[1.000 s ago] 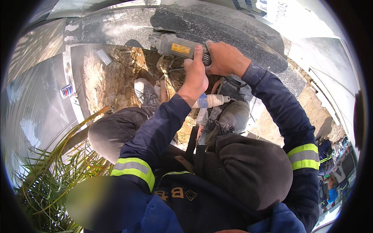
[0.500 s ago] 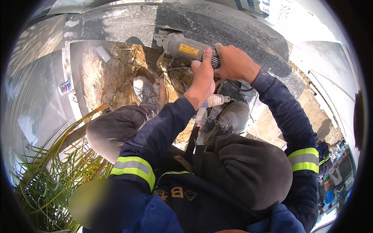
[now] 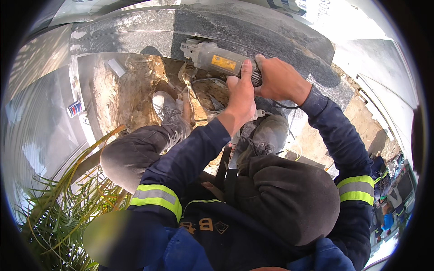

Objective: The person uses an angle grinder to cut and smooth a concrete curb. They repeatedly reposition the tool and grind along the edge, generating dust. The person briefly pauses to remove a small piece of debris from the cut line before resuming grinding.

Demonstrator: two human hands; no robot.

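Observation:
A dusty grey angle grinder point(image 3: 205, 54) with a yellow label lies level along the front edge of a dark granite slab point(image 3: 253, 45). Both of my hands are wrapped round its rear end. My left hand point(image 3: 242, 97) grips from the near side, its thumb pointing up along the body. From the right, my right hand point(image 3: 284, 80) closes over the tail, where a black cord point(image 3: 285, 106) comes out. The grinder's head is at its left end, against the slab; its disc cannot be made out. A whitish tool end point(image 3: 258, 114) shows below my left hand, mostly hidden.
My shoes point(image 3: 165, 106) stand on broken earth and rubble below the slab. A drink can point(image 3: 74, 108) is at the left, near a pale rectangular piece point(image 3: 116, 67). Palm fronds point(image 3: 68, 207) spread at the lower left. Other people point(image 3: 389, 203) are at the far right.
My hands and the angle grinder have slid a little to the right along the slab. My left hand now covers more of the whitish tool below it.

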